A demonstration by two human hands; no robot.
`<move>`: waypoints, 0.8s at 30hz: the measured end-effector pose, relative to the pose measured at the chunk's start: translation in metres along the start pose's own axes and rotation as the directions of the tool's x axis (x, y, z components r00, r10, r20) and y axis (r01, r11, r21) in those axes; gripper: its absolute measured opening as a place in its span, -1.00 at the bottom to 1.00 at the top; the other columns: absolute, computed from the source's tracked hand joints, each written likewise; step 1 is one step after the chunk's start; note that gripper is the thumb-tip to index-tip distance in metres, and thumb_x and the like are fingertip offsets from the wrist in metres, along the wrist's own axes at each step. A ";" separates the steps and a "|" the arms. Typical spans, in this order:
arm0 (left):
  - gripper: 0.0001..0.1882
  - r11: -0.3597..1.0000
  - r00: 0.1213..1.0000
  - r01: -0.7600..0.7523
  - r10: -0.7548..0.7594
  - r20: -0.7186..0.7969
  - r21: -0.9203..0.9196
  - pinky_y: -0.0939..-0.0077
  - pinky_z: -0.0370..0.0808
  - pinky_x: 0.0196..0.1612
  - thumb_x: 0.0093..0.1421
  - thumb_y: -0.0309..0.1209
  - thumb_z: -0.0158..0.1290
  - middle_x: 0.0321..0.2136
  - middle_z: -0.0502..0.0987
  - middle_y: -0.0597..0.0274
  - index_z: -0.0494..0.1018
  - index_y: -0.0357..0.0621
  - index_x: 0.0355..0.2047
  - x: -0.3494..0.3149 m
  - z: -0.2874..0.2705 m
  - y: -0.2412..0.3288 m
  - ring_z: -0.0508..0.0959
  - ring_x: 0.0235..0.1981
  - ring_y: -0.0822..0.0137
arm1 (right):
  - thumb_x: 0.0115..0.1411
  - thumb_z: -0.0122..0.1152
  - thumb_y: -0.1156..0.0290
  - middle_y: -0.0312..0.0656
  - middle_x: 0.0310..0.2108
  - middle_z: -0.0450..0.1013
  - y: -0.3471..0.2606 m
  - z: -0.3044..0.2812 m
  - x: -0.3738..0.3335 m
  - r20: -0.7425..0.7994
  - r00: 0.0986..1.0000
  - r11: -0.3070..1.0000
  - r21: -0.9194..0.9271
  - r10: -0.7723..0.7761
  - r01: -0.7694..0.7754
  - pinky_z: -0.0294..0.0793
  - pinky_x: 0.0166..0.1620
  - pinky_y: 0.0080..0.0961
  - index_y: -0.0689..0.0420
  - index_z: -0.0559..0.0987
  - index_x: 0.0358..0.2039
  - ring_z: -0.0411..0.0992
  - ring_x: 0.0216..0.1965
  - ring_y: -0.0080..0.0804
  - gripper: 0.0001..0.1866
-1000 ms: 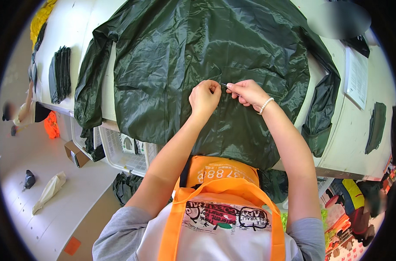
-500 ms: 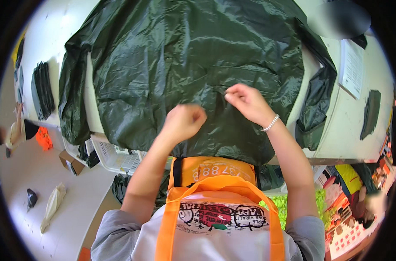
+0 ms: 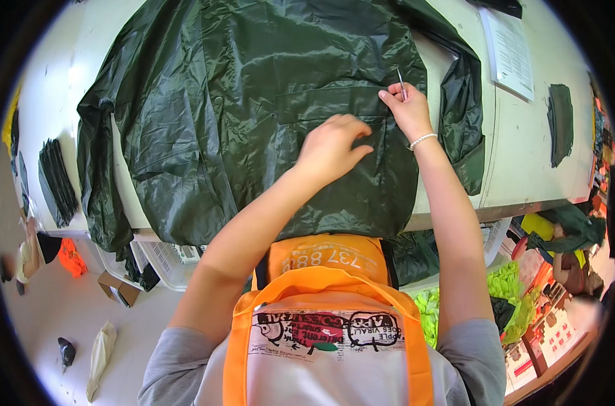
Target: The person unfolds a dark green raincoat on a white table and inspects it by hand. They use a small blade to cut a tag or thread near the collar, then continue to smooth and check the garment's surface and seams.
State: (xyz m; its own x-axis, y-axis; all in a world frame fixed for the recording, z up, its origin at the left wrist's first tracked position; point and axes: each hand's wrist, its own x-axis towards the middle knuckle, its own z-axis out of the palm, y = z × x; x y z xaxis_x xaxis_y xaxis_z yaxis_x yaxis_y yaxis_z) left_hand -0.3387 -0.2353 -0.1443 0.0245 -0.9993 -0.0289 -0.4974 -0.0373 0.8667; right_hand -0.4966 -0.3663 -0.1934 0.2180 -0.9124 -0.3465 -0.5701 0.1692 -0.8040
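Dark green jacket (image 3: 253, 115) spread flat on white table (image 3: 517, 169). Left hand (image 3: 331, 145) presses loosely curled on its pocket area, holding nothing. Right hand (image 3: 407, 108) just right, pinching a thin metal tool (image 3: 401, 82).

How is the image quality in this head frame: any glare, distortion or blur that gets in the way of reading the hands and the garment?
Head view: strong fisheye, so the white table edge bows and the corners go black. Bright light washes out the table's left part and puts sheen on the dark green raincoat. The left hand and the right hand with its thin tool are sharp; the rim clutter is soft.
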 end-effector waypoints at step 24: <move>-0.93 0.985 1.000 -0.001 0.002 -0.008 0.175 0.28 0.40 -0.29 0.03 -0.46 0.12 -0.44 0.45 0.21 0.45 -0.15 -0.48 0.023 0.047 -0.016 0.45 -0.32 0.12 | 0.32 -0.05 0.15 -0.39 -0.67 0.23 0.006 -0.020 -0.094 0.455 0.781 0.609 0.493 0.428 -0.621 0.01 -0.72 -0.70 0.22 0.45 -0.29 0.08 -0.76 -0.70 -0.66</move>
State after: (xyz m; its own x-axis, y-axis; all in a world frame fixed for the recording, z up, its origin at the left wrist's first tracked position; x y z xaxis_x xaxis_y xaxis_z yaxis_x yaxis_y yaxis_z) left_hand -0.3711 -0.2581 -0.1819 0.0300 -0.9993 -0.0233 -0.6415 -0.0371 0.7662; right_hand -0.5361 -0.2871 -0.1564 0.2867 -0.4703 -0.8346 -0.0919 0.8537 -0.5126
